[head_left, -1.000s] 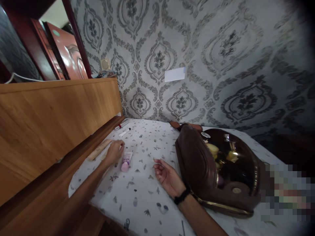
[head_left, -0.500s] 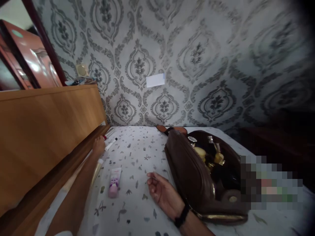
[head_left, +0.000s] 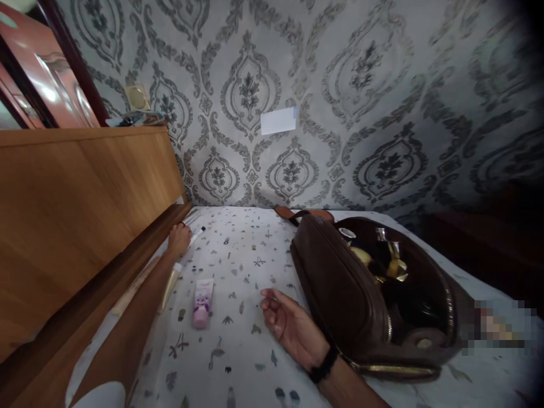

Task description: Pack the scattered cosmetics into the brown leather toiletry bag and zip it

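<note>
My left hand (head_left: 179, 240) reaches along the wooden edge at the left, fingers bent downward. A speck of red shows at the fingertips; what they grip is mostly hidden. Right beside it lies a slim white tube with a black cap (head_left: 196, 236). Under my left forearm is a beige tube with a white cap (head_left: 171, 283). A pink and white squeeze tube (head_left: 203, 304) lies between my arms. My right hand (head_left: 293, 328), with a dark wristband, rests palm up, loosely curled and holding nothing, next to a brown leather bag (head_left: 335, 272).
The bag is unzipped, with gold and silver-topped items (head_left: 397, 266) inside. Its strap (head_left: 304, 215) lies behind it. A wooden panel (head_left: 89, 181) borders the patterned sheet (head_left: 242, 243) on the left. A papered wall (head_left: 238, 147) closes off the back.
The view has tilted down and shifted slightly left. My left hand covers more of the red-ended item at its fingertips. My right hand stays beside the bag.
</note>
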`<state>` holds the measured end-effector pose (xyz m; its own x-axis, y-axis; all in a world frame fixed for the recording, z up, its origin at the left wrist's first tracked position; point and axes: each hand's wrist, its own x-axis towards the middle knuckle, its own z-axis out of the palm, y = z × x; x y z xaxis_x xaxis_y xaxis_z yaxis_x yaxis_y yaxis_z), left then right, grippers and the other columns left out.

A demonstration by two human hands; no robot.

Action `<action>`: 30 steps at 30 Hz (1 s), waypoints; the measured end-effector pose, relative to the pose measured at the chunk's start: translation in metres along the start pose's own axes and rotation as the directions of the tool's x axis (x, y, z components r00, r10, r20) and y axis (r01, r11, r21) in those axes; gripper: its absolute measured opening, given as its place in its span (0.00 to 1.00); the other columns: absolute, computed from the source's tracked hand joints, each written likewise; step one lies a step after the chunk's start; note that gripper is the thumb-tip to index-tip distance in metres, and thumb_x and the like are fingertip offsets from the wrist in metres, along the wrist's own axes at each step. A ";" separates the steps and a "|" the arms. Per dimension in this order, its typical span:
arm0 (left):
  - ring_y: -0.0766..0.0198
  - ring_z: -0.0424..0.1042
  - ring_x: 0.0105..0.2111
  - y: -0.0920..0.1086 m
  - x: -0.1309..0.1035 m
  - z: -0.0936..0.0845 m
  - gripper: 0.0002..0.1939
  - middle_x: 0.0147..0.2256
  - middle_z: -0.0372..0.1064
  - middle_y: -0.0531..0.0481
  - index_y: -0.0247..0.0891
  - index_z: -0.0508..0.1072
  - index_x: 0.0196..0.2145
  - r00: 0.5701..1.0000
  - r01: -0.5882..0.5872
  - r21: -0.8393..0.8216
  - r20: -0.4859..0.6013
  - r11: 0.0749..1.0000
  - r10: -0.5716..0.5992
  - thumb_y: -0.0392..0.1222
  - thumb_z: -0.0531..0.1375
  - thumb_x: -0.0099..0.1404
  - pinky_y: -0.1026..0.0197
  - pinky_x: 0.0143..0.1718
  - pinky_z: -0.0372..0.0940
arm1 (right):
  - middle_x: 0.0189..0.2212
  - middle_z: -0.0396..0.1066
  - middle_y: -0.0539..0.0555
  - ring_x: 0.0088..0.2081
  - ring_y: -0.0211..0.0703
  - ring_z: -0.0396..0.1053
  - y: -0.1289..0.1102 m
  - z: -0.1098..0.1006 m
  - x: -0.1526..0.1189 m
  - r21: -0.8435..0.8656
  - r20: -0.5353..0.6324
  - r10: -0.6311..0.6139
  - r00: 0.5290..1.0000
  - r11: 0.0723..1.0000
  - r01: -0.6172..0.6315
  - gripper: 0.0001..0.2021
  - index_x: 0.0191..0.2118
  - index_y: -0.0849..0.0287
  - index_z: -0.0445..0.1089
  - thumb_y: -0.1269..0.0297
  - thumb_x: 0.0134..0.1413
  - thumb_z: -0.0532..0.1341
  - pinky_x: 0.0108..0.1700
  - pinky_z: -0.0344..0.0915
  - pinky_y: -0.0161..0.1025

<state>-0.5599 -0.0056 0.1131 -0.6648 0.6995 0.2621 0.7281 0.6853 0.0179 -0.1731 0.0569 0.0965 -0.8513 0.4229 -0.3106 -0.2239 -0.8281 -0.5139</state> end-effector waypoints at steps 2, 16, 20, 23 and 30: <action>0.50 0.66 0.49 0.003 0.000 0.004 0.15 0.44 0.71 0.36 0.34 0.75 0.37 0.999 -0.009 -0.067 0.030 0.998 0.011 0.44 0.51 0.67 0.53 0.51 0.59 | 0.22 0.72 0.50 0.20 0.29 0.64 0.000 0.000 -0.001 -0.002 0.003 -0.006 1.000 1.000 0.006 0.18 0.31 0.64 0.75 0.60 0.33 0.77 0.20 0.56 0.25; 0.58 0.73 0.33 0.059 -0.020 -0.025 0.25 0.28 0.73 0.46 0.36 0.70 0.30 0.967 0.173 -0.863 0.240 0.475 0.084 0.63 0.59 0.51 0.61 0.32 0.64 | 0.22 0.73 0.50 0.20 0.28 0.64 0.004 -0.003 0.000 -0.016 0.049 -0.032 0.998 0.999 0.033 0.18 0.32 0.64 0.75 0.59 0.36 0.75 0.21 0.56 0.25; 0.56 0.75 0.35 0.102 -0.062 -0.048 0.29 0.33 0.76 0.40 0.34 0.69 0.35 0.944 0.185 -0.950 0.243 0.252 0.222 0.65 0.61 0.49 0.57 0.38 0.67 | 0.23 0.73 0.50 0.20 0.29 0.66 0.006 -0.002 0.000 -0.040 0.074 -0.071 0.995 0.996 0.075 0.17 0.34 0.64 0.75 0.60 0.39 0.74 0.21 0.57 0.26; 0.56 0.75 0.37 0.135 -0.100 -0.063 0.26 0.36 0.77 0.39 0.35 0.69 0.36 0.918 0.200 -0.976 0.217 0.086 0.332 0.62 0.63 0.52 0.57 0.42 0.67 | 0.27 0.76 0.52 0.23 0.32 0.70 0.008 0.001 -0.003 -0.061 0.079 -0.107 0.991 0.992 0.112 0.19 0.40 0.64 0.74 0.59 0.43 0.73 0.24 0.61 0.27; 0.57 0.74 0.35 0.171 -0.160 -0.072 0.23 0.40 0.76 0.43 0.36 0.70 0.43 0.828 0.190 -0.975 0.220 0.111 0.515 0.57 0.63 0.58 0.58 0.37 0.67 | 0.25 0.75 0.53 0.24 0.36 0.72 0.008 0.000 -0.002 0.004 0.113 -0.037 0.993 0.999 0.037 0.16 0.38 0.63 0.70 0.55 0.53 0.67 0.23 0.58 0.29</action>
<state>-0.3173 -0.0147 0.1436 -0.2128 0.9770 0.0136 0.1173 0.0117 0.9930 -0.1732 0.0497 0.0926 -0.8904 0.4092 -0.1992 -0.2573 -0.8136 -0.5214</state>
